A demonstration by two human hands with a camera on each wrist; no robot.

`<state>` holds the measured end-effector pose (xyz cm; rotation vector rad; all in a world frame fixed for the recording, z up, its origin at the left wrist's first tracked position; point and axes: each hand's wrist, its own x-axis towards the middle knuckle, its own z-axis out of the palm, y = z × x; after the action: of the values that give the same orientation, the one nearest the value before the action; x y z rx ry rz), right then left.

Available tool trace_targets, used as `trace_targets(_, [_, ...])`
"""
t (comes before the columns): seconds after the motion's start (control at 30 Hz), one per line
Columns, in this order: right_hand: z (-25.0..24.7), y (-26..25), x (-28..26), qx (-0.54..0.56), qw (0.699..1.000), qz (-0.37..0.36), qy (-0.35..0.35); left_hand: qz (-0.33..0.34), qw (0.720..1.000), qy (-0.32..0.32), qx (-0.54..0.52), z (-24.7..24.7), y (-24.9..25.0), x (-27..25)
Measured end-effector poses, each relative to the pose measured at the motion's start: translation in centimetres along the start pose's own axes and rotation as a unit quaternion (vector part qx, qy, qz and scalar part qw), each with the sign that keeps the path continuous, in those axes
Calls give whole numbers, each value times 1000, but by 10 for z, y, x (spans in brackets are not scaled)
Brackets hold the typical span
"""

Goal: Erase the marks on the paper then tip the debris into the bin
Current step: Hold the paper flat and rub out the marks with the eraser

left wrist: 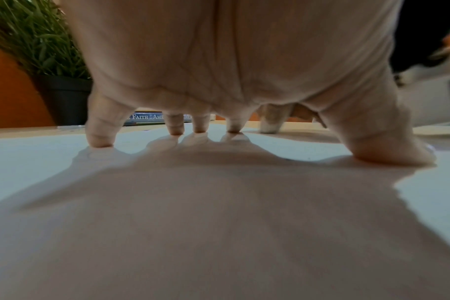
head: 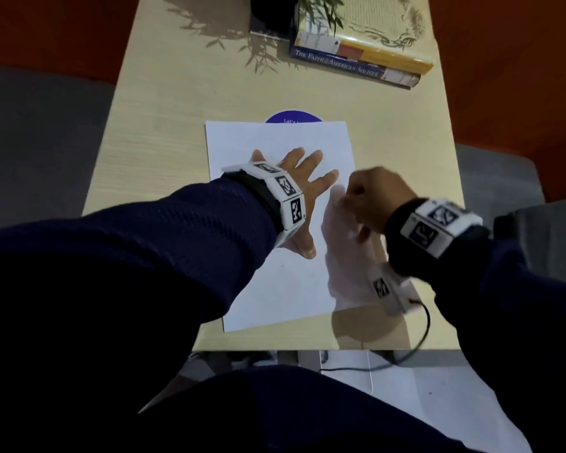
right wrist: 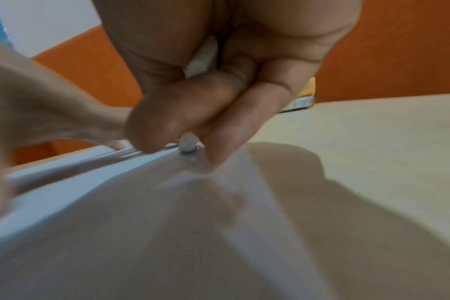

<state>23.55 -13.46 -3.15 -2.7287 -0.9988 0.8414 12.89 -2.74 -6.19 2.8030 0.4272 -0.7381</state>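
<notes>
My right hand is smeared by motion, and the eraser it pinches shows only as a small grey tip between my fingers. The paper covers most of the purple disc, cutting off its lettering. I can't make out any marks on the paper. The plant pot beyond the paper is cropped by the frame.

The scene is dim, with soft light from above. The right hand smears with motion blur; its shadow falls on the white sheet of paper. Both wrist views are soft and bend strongly at the edges.
</notes>
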Motion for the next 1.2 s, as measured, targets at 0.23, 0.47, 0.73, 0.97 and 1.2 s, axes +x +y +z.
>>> trace_targets(0.23, [-8, -2, 13, 9, 1000, 0, 11, 0, 1000, -2, -3, -3, 1, -2])
trace_targets(0.47, [-12, -5, 10, 19, 1000, 10, 12, 0, 1000, 2, -4, -4, 2, -5])
trace_targets(0.73, [-1, -3, -11, 1, 1000, 21, -18, -5, 1000, -3, -4, -5, 2, -5])
trace_targets(0.97, [8, 4, -20, 14, 999, 21, -31, -3, 1000, 4, 4, -2, 1, -2])
trace_targets(1.2, [10, 7, -27, 9, 999, 31, -42, -2, 1000, 0, 7, 0, 0, 2])
